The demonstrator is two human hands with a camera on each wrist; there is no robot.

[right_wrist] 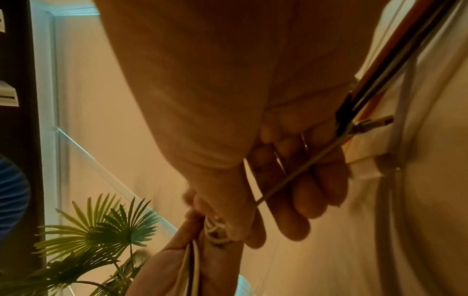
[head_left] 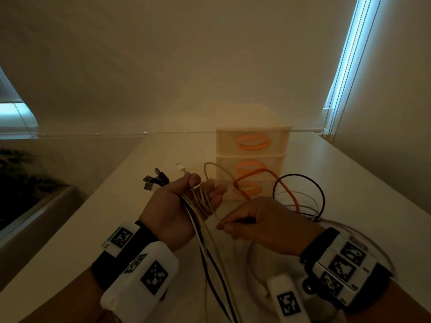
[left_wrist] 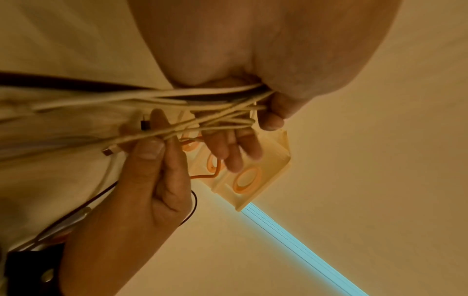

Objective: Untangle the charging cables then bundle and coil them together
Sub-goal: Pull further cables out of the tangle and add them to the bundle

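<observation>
My left hand grips a bundle of white and black charging cables, with a white cable wound round the bundle at the fingers. Several USB plugs stick out past the hand to the left. My right hand is just to the right and pinches a white cable between thumb and forefinger; a black connector also lies in its fingers. An orange cable and a black cable loop up behind the right hand. The bundle's tails run down toward me.
A small cream drawer unit with orange handles stands on the white table behind the hands. Loose white cable loops lie on the table near the right wrist. A green plant sits off the table's left edge.
</observation>
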